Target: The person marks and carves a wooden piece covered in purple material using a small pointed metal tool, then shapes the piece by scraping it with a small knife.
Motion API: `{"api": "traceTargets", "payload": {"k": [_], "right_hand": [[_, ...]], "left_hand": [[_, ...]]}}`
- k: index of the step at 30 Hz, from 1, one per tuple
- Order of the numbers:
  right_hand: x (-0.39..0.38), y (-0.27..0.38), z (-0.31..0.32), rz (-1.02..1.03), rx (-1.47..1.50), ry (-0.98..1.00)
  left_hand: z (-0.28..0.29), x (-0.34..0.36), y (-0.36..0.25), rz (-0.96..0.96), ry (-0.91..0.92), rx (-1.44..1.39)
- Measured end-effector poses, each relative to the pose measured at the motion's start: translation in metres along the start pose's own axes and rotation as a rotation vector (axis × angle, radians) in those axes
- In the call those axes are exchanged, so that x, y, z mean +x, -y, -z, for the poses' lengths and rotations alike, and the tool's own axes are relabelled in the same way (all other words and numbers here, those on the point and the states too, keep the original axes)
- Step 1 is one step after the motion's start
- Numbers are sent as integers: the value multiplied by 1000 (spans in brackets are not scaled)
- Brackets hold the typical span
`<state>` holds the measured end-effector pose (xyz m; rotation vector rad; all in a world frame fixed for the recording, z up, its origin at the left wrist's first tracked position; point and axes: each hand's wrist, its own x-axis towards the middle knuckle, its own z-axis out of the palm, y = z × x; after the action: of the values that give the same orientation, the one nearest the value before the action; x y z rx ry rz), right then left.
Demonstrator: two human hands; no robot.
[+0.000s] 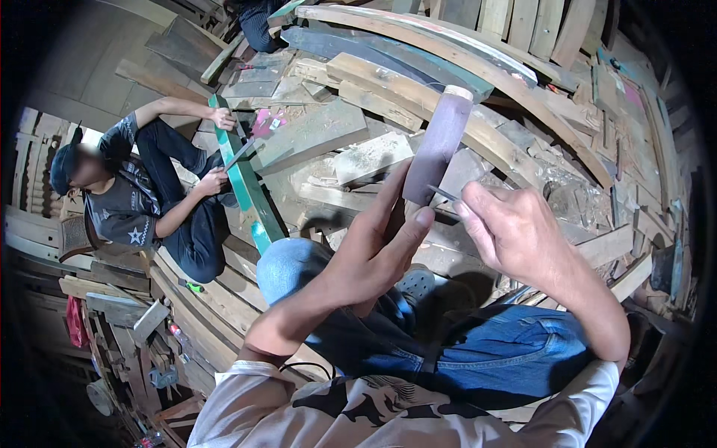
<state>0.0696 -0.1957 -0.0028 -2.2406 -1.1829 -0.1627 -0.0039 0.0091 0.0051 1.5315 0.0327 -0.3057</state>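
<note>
My left hand [373,250] is closed round the lower end of a purple cylinder [442,138], which tilts up and away from me. Its far end is pale, like bare wood. In my right hand [515,231] a thin dark metal rod [444,193] is pinched between thumb and fingers. The rod's tip meets the cylinder's side near its lower end; whether it goes in or only touches, I cannot tell. My left palm and fingers hide part of the cylinder's base. Both hands are above my jeans-covered knees [493,358].
At the left a seated person [142,187] holds a green-painted beam [243,179] and a long metal tool [239,154]. Beyond my hands lie sawdust-covered planks [373,160] and long curved boards [515,67]. A green-handled tool [193,286] rests on boards at the left.
</note>
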Motion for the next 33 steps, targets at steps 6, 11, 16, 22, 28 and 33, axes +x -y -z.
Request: {"api": "traceTargets", "payload": {"k": [6,11,16,22,28,33], "right_hand": [[1,-8,2,-18,-46,-11],[6,-11,2,-36,-81,-56],[5,-15,1,-5,-50,-62],[3,-10,3,-26,-5,2],[0,-9,-2,-4,-30,9],[1,-5,1,-10,-23,7]], "left_hand": [[-1,5,-4,30,24,-59],[2,2,-5,70,16,-107],[2,8,-7,94,53,-208],[2,10,-6,103,71,-221],[3,12,-6,131,84,-239],[4,10,-3,156,84,-267]]}}
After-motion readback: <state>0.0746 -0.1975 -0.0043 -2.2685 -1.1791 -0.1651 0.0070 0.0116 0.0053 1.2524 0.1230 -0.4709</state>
